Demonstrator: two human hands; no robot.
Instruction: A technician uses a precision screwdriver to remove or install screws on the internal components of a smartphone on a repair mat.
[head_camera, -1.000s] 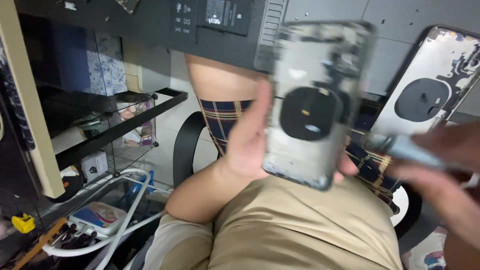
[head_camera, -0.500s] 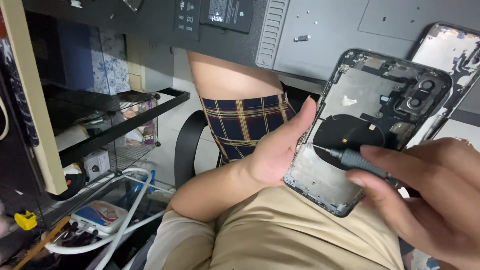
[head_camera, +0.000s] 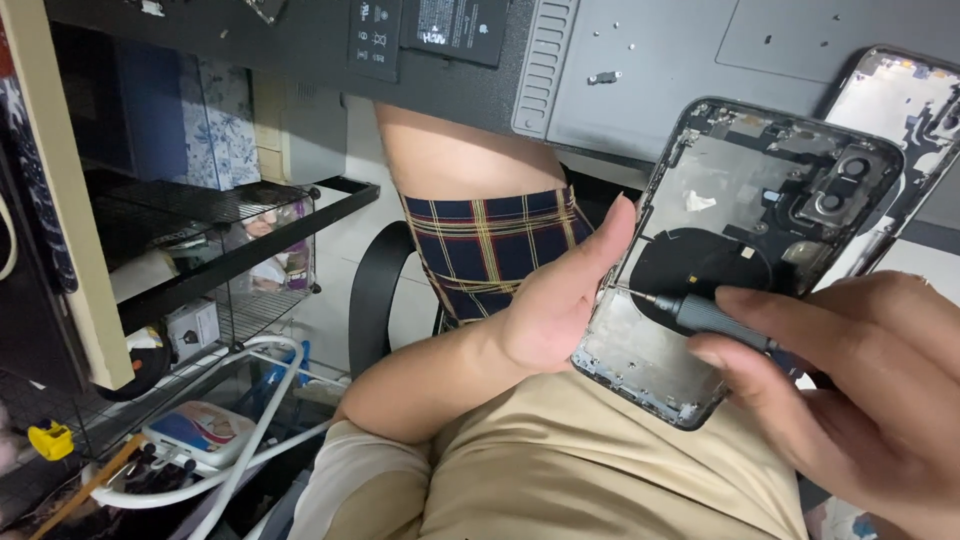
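My left hand (head_camera: 545, 310) grips the left edge of an opened phone back housing (head_camera: 700, 195), held tilted above my lap with its inside facing me. The housing shows a silver plate, a black round coil (head_camera: 705, 262) and a camera module (head_camera: 838, 190) at the top right. My right hand (head_camera: 865, 400) comes in from the right, holding a small grey screwdriver (head_camera: 705, 315). Its thin tip touches the housing's left inner edge, close to my left thumb.
A second opened phone housing (head_camera: 905, 95) lies on the dark grey desk (head_camera: 650, 60), beside flat black parts (head_camera: 455, 25). A black wire shelf (head_camera: 230, 250), white cables (head_camera: 250, 400) and a black chair (head_camera: 375, 290) stand lower left. My thigh in plaid shorts (head_camera: 490, 240) is under the desk.
The housing has swung down and to the right, tilting in my left hand. My right hand has brought the screwdriver tip onto the housing's left edge.
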